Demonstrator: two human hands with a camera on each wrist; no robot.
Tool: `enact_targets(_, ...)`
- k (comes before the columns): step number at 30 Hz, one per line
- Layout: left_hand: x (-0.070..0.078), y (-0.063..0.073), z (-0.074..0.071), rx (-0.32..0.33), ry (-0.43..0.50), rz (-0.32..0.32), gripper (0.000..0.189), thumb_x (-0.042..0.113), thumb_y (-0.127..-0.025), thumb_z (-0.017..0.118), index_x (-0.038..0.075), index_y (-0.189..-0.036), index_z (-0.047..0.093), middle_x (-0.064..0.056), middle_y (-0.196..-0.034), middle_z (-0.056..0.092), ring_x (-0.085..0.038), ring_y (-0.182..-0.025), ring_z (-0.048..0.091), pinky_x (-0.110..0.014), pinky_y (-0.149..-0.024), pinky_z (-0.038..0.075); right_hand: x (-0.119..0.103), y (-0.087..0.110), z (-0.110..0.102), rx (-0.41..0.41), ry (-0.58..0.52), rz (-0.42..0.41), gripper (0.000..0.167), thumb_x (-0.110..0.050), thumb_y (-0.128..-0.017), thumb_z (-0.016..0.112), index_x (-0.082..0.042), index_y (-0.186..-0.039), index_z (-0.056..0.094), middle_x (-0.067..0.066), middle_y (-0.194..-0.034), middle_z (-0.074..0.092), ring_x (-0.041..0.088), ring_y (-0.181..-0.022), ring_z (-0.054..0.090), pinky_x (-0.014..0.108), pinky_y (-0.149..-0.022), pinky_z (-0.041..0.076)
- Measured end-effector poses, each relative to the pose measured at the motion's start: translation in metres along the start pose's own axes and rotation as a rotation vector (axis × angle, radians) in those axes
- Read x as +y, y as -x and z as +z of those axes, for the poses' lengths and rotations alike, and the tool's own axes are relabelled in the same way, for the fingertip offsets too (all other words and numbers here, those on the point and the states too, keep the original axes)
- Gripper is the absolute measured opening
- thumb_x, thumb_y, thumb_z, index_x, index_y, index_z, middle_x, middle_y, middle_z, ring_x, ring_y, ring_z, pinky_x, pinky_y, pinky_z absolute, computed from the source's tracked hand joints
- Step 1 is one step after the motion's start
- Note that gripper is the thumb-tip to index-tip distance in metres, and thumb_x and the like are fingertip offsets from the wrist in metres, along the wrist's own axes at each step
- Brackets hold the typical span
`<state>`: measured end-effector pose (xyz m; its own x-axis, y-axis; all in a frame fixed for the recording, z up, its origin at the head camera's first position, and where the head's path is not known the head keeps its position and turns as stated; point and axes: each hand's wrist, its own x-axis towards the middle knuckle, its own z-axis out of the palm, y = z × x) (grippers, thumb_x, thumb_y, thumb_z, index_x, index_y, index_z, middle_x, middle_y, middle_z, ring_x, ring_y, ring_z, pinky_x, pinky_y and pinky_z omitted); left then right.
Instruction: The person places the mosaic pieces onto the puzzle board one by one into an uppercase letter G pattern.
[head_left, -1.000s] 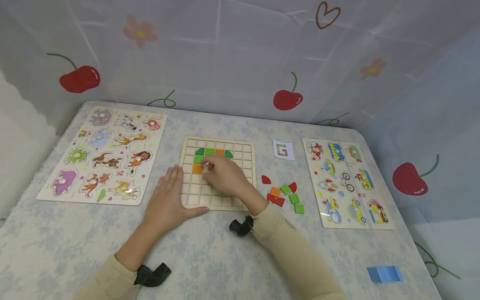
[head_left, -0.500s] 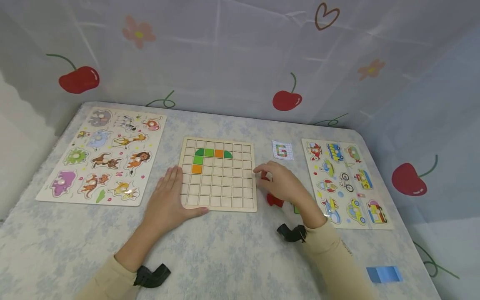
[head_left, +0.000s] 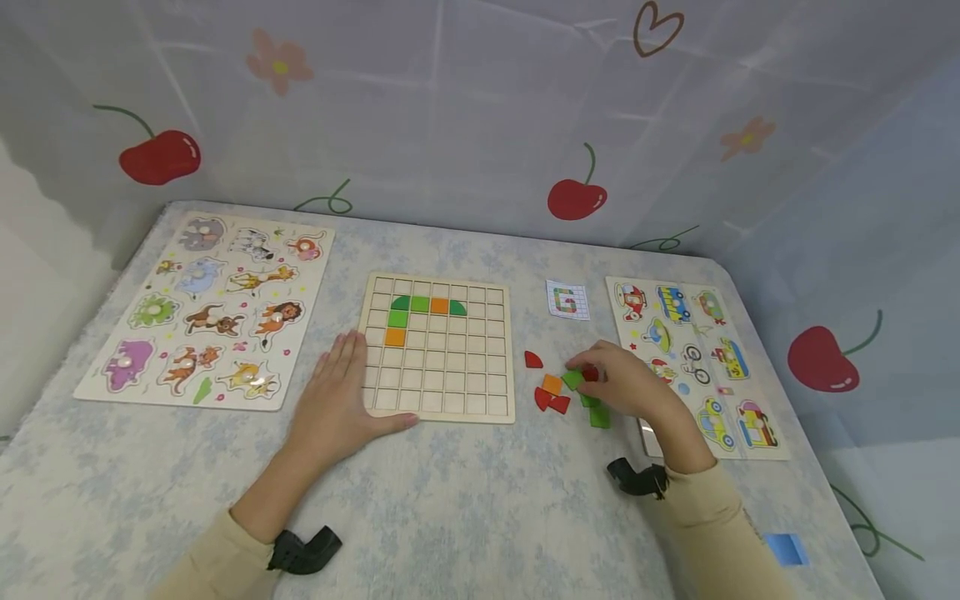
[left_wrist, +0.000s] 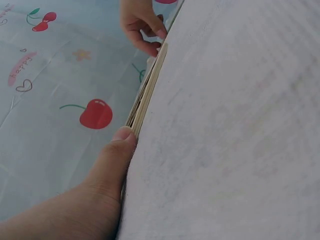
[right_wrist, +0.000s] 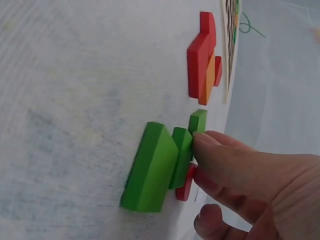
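Observation:
Flat on the table, my left hand (head_left: 330, 400) has straight fingers against the left edge of the wooden grid board (head_left: 457, 414) and its thumb along the front edge. The board bears green and orange squares and green quarter-round pieces in its upper left cells. To the right, my right hand (head_left: 618, 379) pinches a green square block (head_left: 572, 380) between thumb and forefinger at the loose pile. In the right wrist view, the thumb tip meets this green square block (right_wrist: 198, 119), beside other green blocks (right_wrist: 155, 172) and a red piece (right_wrist: 185, 186).
Red quarter-round pieces (head_left: 533, 359) and an orange square (head_left: 552, 384) lie between board and right hand. A pattern card (head_left: 567, 300) sits behind them. An animal puzzle (head_left: 232, 392) stands left, a vehicle puzzle (head_left: 705, 333) right, partly under the right arm. A blue object (head_left: 787, 549) lies front right.
My right hand has left the board's orange square and moved right to the loose pile, where it takes hold of a green square block. The left hand stays put.

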<state>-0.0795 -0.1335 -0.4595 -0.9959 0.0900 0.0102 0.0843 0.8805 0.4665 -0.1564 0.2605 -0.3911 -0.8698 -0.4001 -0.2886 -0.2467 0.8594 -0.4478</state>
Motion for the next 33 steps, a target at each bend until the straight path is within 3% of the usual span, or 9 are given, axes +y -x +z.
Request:
enact_targets(8, 0.000, 0.000, 0.000, 0.001, 0.002, -0.003, 0.146, 0.091, -0.060, 0.063, -0.002, -0.158, 0.006, -0.019, -0.167, 0.008, -0.035, -0.155, 0.008, -0.053, -0.126, 0.012, 0.005, -0.005, -0.001, 0.031, -0.093, 0.079, 0.014, -0.017, -0.090, 0.073, -0.013, -0.101, 0.064, 0.006, -0.099, 0.063, 0.020, -0.078, 0.054, 0.030, -0.066, 0.046)
enact_targets(13, 0.002, 0.000, -0.001, -0.006, 0.005, -0.008, 0.145, 0.088, -0.061, 0.066, -0.002, -0.158, 0.006, -0.019, -0.167, 0.008, -0.035, -0.155, 0.008, -0.053, -0.126, 0.012, 0.000, -0.018, 0.003, 0.089, -0.177, 0.087, 0.014, -0.020, -0.093, 0.071, -0.013, -0.103, 0.063, 0.007, -0.101, 0.065, 0.019, -0.069, 0.056, 0.030, -0.061, 0.049)
enact_targets(20, 0.002, 0.000, -0.002, -0.006, 0.008, -0.007, 0.145, 0.086, -0.061, 0.068, -0.003, -0.158, 0.005, -0.020, -0.166, 0.008, -0.036, -0.155, 0.008, -0.053, -0.126, 0.012, -0.051, -0.047, 0.023, 0.150, -0.276, -0.001, 0.013, -0.026, -0.094, 0.070, -0.018, -0.102, 0.064, 0.001, -0.099, 0.066, 0.021, -0.068, 0.055, 0.030, -0.058, 0.050)
enact_targets(27, 0.001, 0.001, -0.002, -0.006, 0.000, -0.004, 0.144, 0.087, -0.062, 0.067, -0.002, -0.158, 0.005, -0.020, -0.166, 0.008, -0.036, -0.155, 0.008, -0.053, -0.126, 0.013, -0.109, -0.074, 0.052, 0.138, -0.335, -0.116, 0.012, -0.027, -0.094, 0.070, -0.021, -0.102, 0.064, -0.004, -0.096, 0.066, 0.016, -0.061, 0.049, 0.028, -0.056, 0.045)
enact_targets(33, 0.001, 0.001, -0.002, 0.002, -0.005, 0.001, 0.143, 0.087, -0.063, 0.066, -0.002, -0.158, 0.006, -0.020, -0.166, 0.009, -0.036, -0.155, 0.009, -0.053, -0.126, 0.014, -0.144, -0.090, 0.072, 0.122, -0.344, -0.166, 0.012, -0.029, -0.093, 0.070, -0.021, -0.100, 0.064, -0.006, -0.092, 0.066, 0.013, -0.063, 0.054, 0.027, -0.061, 0.048)
